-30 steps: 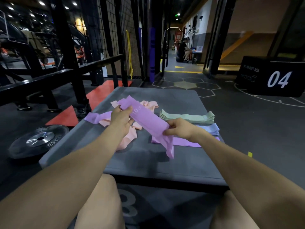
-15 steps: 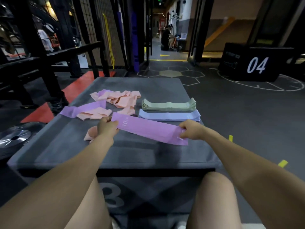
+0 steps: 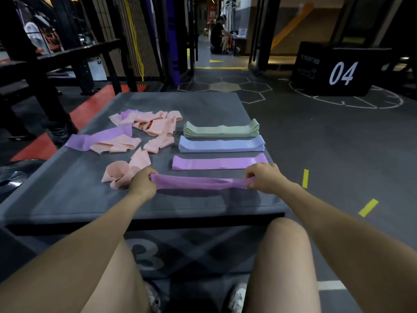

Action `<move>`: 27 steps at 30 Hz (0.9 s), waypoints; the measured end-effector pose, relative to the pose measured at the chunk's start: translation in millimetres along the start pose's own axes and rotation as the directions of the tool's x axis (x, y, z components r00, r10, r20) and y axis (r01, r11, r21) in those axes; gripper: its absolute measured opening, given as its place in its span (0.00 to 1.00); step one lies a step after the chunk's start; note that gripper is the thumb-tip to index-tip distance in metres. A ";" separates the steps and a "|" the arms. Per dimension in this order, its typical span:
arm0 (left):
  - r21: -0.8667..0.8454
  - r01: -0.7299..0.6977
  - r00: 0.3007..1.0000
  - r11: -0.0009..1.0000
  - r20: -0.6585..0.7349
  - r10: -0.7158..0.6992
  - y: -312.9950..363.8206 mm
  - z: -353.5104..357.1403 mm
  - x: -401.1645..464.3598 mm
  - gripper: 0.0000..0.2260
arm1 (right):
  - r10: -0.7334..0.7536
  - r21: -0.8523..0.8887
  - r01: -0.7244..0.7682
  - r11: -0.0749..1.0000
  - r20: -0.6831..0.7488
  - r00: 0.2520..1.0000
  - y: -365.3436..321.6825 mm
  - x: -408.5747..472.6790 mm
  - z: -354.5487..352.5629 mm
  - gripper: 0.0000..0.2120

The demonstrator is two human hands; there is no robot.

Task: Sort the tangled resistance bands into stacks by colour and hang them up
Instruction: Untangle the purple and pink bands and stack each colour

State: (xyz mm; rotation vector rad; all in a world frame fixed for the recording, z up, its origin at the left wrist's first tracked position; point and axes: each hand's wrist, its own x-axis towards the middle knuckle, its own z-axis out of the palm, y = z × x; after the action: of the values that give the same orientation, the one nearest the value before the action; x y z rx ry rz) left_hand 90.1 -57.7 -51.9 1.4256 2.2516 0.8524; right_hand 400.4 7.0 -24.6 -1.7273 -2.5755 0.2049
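I see the grey tabletop point(image 3: 198, 105), the padded top of a box marked 3, filling the middle of my view, with its near edge just ahead of my knees and bare surface along the front and far end. Dark floor lies open to the right, where a black box marked 04 point(image 3: 334, 71) stands well apart. On the left half sprawls the tangle of peach and purple bands point(image 3: 144, 129), one purple end reaching the left edge. On the right lie three flat rows near the right edge: the green stack point(image 3: 221, 129) farthest, the blue stack point(image 3: 222, 144) next, a flat purple band point(image 3: 216, 163) nearest. My left hand point(image 3: 143, 182) and right hand point(image 3: 265, 178) each pinch an end of the stretched purple band point(image 3: 196, 182), just in front of that row.
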 end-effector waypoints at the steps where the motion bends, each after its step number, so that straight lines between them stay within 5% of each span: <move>1: -0.006 -0.004 1.000 1.000 0.001 0.004 -1.0 -0.4 -0.1 0.11 | 0.018 0.070 -0.018 0.997 0.001 1.000 2.1 -0.2 1.4 0.06; 4: 0.025 -0.007 1.000 1.000 0.025 0.006 -2.8 -0.6 -0.6 0.10 | 0.045 0.182 -0.044 0.982 -0.001 0.999 5.8 -0.9 4.5 0.10; 14: -0.024 0.056 0.998 0.998 -0.014 -0.057 -0.1 3.1 1.4 0.10 | 0.227 0.339 -0.200 0.919 -0.043 0.973 15.9 -3.4 6.7 0.02; 17: -0.090 0.091 0.996 0.992 -0.011 -0.092 -1.8 6.1 4.5 0.11 | 0.297 0.369 -0.266 0.891 -0.031 0.954 19.3 -0.7 10.3 0.14; 21: -0.169 0.133 0.991 0.977 0.018 -0.132 -1.0 3.6 10.7 0.13 | 0.400 0.577 -0.316 0.753 -0.020 0.916 26.8 7.3 10.3 0.13; 24: -0.244 0.171 0.985 0.954 0.017 -0.173 9.1 3.1 18.0 0.12 | 0.474 0.701 -0.323 0.637 -0.025 0.880 33.4 15.5 6.9 0.02; 27: -0.307 0.203 0.978 0.930 0.021 -0.207 24.3 6.6 28.3 0.09 | 0.517 0.709 -0.336 0.620 -0.047 0.855 40.6 23.6 0.4 0.05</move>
State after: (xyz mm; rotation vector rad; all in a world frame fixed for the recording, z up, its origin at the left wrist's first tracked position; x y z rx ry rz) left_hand 98.4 -22.5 -40.4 1.0282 2.1143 1.0856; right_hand 428.6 44.0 -31.3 -1.8423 -1.5348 0.7824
